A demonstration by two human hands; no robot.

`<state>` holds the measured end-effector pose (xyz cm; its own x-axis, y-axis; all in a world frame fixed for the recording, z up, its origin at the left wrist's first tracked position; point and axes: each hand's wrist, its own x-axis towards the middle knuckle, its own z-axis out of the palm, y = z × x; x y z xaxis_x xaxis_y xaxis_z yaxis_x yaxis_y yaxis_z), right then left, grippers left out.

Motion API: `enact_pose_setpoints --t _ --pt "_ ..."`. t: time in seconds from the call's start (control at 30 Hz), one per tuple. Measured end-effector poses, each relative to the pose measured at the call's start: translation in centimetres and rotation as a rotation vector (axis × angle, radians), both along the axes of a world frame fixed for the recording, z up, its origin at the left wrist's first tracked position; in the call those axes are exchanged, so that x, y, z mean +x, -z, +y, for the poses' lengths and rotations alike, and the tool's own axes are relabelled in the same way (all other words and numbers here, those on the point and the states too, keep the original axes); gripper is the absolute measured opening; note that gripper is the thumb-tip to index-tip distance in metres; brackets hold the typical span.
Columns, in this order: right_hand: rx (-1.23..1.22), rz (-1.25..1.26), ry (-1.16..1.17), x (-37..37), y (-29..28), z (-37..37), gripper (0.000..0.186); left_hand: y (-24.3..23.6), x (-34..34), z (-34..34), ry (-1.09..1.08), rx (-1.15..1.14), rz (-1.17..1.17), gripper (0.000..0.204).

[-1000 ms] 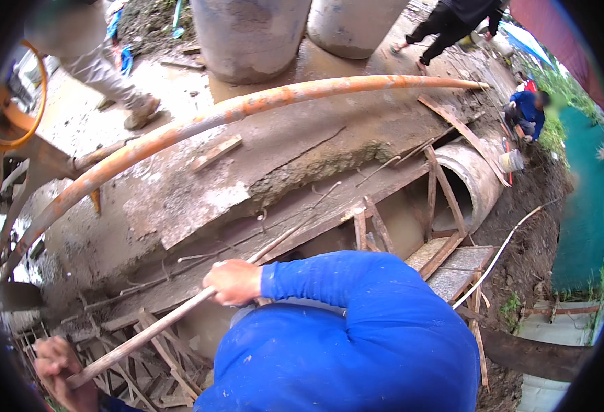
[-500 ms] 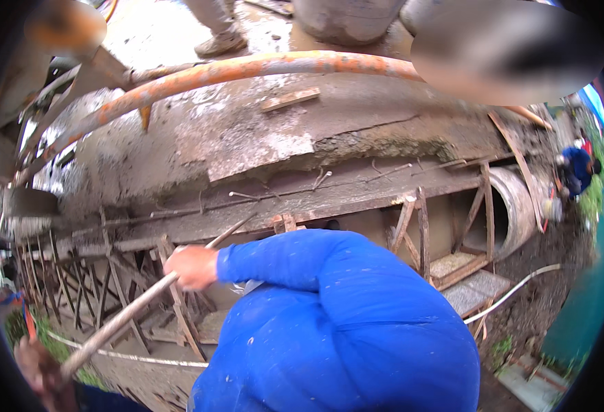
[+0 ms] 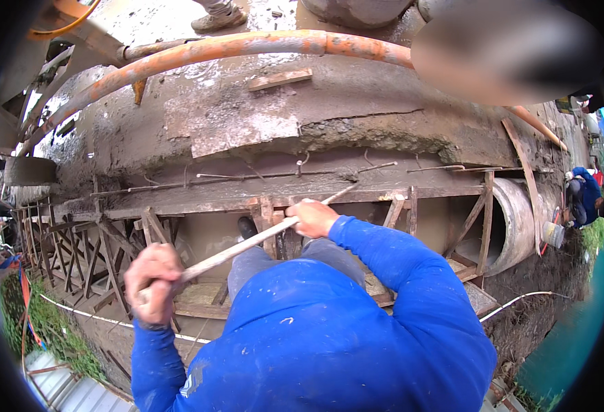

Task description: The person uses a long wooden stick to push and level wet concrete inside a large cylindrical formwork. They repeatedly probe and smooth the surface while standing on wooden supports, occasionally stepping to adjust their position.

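A long, pale pole (image 3: 240, 247), apparently of wood, is held slantwise in front of the blue-sleeved body. Its lower end is enclosed by the left grip (image 3: 153, 283), whose fingers are curled closed; its upper part is clasped from above by the right grip (image 3: 313, 218), likewise closed, a short stretch below the tip. By the tip, the near edge of the long formwork board (image 3: 212, 205) is overlapped in view, and the muddy ledge (image 3: 247, 187) behind that board is reached; whether the ledge is touched cannot be told.

The pole can be judged stiff and fairly light, not fragile, though awkward to swing because of its length. Its smooth-looking shaft may turn slippery where it is smeared with wet mud. It is best taken with both grips set well apart, as is seen here: the butt is steadied by one, the tip guided by the other.

Along the ledge, bent metal rods (image 3: 230, 176) are exposed. Beyond its far edge, a loose plank (image 3: 280, 79) is left on the mud, crossed farther back by an orange arched pipe (image 3: 247, 45). At the formwork's right end, a large concrete pipe (image 3: 515, 226) is partly hidden by timber braces (image 3: 487, 223).
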<state>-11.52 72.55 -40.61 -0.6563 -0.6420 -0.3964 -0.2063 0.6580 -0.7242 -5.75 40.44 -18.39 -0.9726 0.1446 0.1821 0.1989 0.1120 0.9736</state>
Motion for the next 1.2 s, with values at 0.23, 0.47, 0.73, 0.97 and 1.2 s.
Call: enact_pose_setpoints --t 0.23,0.47,0.73,0.97,1.2 --pt "0.260 0.028 0.166 2.0 2.3 14.1 0.017 6.0 0.3 7.9 0.197 0.107 -0.287 0.019" --pt "0.093 0.215 0.164 0.0 -4.6 8.4 0.016 -2.2 -1.5 3.7 0.033 0.196 -0.066 0.024" --pt "-0.388 0.144 -0.170 -1.0 -14.4 -5.2 0.020 -20.2 0.0 -2.9 0.065 -0.003 0.350 0.026" --pt "-0.576 0.044 -0.309 -1.1 -19.3 -15.0 0.017 -29.0 5.2 -4.8 0.031 -0.301 0.456 0.020" --pt "-0.616 0.027 -0.457 -0.1 -18.0 -27.3 0.014 -28.2 8.8 -11.1 -0.115 -0.432 0.469 0.014"
